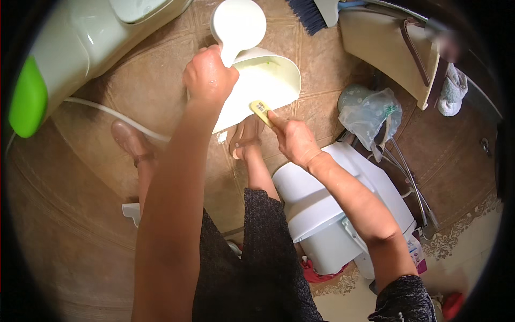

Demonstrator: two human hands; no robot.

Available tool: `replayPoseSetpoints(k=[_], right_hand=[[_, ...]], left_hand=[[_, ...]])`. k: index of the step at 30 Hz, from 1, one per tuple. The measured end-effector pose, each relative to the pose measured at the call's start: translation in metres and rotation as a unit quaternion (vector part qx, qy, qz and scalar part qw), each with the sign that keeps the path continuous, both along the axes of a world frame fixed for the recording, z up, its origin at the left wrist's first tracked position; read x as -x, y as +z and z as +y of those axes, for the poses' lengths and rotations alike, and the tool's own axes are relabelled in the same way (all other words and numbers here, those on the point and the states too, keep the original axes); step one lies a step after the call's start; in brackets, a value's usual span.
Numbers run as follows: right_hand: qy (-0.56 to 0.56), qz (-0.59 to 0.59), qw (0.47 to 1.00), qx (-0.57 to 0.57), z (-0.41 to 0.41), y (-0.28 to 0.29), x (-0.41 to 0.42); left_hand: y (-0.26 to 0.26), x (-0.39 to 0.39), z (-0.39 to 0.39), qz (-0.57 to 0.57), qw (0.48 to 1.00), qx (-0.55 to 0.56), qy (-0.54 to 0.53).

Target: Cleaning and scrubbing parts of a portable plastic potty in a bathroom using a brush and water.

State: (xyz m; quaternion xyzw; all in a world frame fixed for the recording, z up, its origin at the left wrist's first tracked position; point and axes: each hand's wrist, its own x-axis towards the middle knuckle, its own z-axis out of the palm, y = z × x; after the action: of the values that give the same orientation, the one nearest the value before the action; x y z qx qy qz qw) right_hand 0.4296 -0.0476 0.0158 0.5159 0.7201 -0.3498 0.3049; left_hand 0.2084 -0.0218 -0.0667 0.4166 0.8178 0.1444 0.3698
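Observation:
My left hand [211, 75] is closed around the handle of a white handheld shower head [239, 23], its broad round head pointing up the picture. Below it, over the tiled floor, lies a white plastic container [277, 76] with a rounded rim; its brightly lit inner face carries a small green speck. In my right hand [295, 139] is a yellow handle, perhaps of a brush [260, 110], bearing a printed label; its tip overlaps the container's lower edge. Whatever the brush has on its underside is hidden. How the container is supported cannot be told.
A white toilet [314, 189] stands at lower right, with a clear plastic bag [372, 116] and thin metal rods beyond it. At upper left is a pale basin or tub [68, 52] with a green object [28, 98]. A white hose [116, 114] crosses near my feet. A dark-bristled broom [307, 14] hangs at top.

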Motion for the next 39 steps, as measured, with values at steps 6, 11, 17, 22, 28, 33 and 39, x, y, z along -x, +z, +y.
replayPoseSetpoints(k=[6, 11, 17, 22, 28, 33, 39], right_hand=[[-0.147, -0.069, 0.987, -0.013, -0.012, -0.004, 0.016], [-0.115, 0.035, 0.990, 0.072, -0.044, -0.006, 0.060], [-0.196, 0.042, 0.979, 0.027, -0.039, -0.002, 0.064], [-0.373, 0.157, 0.910, 0.084, -0.055, -0.009, 0.050], [-0.284, 0.298, 0.911, 0.037, -0.061, -0.007, 0.042], [-0.135, 0.095, 0.986, 0.018, -0.074, 0.006, 0.039], [-0.148, 0.032, 0.988, 0.017, -0.079, 0.006, 0.058]], left_hand=[[0.004, -0.003, 0.006, -0.009, 0.999, 0.030, 0.006], [0.001, 0.000, 0.005, -0.002, 0.999, 0.015, -0.030], [0.028, 0.029, -0.024, -0.122, 0.991, -0.035, -0.034], [0.085, 0.033, -0.080, -0.277, 0.956, 0.074, 0.067], [0.115, 0.010, -0.137, -0.340, 0.930, 0.136, -0.038], [0.085, 0.008, -0.173, -0.254, 0.965, 0.073, 0.002], [0.052, 0.027, -0.176, -0.165, 0.973, 0.139, -0.087]])
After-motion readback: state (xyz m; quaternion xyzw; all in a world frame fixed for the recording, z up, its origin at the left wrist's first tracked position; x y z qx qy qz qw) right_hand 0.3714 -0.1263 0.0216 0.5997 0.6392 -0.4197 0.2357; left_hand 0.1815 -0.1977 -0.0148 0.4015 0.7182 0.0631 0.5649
